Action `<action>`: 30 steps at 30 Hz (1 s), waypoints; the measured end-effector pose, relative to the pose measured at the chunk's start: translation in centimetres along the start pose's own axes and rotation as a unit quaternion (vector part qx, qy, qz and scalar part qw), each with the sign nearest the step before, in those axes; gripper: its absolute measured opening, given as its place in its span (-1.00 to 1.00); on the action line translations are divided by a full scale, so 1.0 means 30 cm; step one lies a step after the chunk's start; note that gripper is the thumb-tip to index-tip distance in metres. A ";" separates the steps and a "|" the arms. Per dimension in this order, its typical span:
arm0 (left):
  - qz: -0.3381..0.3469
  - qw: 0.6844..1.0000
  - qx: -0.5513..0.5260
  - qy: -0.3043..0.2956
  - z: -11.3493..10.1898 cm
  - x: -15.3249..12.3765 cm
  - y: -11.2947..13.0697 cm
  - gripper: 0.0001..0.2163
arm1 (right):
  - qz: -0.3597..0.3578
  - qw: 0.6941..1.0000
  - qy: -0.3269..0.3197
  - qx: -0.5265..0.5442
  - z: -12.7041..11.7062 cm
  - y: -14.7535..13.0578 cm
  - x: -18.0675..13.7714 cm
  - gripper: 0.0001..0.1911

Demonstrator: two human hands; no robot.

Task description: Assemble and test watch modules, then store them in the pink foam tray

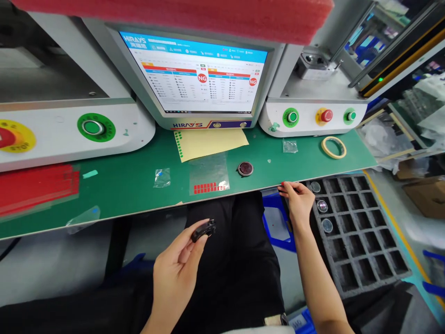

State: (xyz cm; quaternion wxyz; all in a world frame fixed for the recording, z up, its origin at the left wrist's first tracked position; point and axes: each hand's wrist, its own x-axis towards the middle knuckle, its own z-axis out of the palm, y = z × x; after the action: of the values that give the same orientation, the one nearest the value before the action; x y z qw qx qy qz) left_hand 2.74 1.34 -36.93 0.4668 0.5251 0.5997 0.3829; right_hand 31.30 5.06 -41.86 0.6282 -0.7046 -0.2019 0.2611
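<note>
Above my lap, my left hand (182,260) pinches a small black watch case (203,230) between thumb and fingers, tilted nearly edge-on. My right hand (298,199) is at the front edge of the table, with a small red sticker (282,183) at its fingertips. Between the two hands, further back on the green table, lies a round dark watch face (245,169). Left of it is a clear plastic sheet (208,169) bearing rows of red stickers (205,188). Close to my right wrist is a black foam tray (342,225) with several round watches (322,206) in its left column.
A monitor (198,79) showing red NG marks stands behind the table (139,185), between two machines with push buttons (92,127). A yellow sheet (208,141), small clear bags (162,178), a tape roll (333,147) and red sheets (38,188) lie on the table.
</note>
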 end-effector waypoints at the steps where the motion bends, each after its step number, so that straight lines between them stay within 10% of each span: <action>1: -0.003 1.000 0.000 -0.001 0.000 0.004 -0.001 -0.74 | 0.007 1.000 -0.001 0.004 0.000 -0.004 0.002 -0.71; 9: -0.019 1.000 -0.012 0.009 0.005 0.016 0.018 -0.74 | 0.004 1.000 -0.018 0.001 -0.030 -0.017 0.019 -0.61; 17: 0.128 0.980 0.107 0.104 0.003 0.221 -0.015 -0.75 | -0.222 0.968 0.034 -0.112 0.042 -0.084 -0.063 -0.81; 24: 0.371 0.872 0.290 0.136 0.120 0.363 -0.058 -0.75 | -0.376 0.817 -0.151 -0.411 0.307 -0.107 -0.074 -0.53; 30: 0.394 0.840 0.368 0.062 0.110 0.355 -0.053 -0.67 | -0.389 0.801 -0.150 -0.430 0.300 -0.102 -0.077 -0.55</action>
State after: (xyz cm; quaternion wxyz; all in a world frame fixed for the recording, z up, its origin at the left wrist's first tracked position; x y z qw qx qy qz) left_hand 5.35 11.50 -41.02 0.0113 0.8255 0.4668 0.3170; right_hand 24.04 11.07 -39.23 0.2715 -0.7170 -0.6418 -0.0164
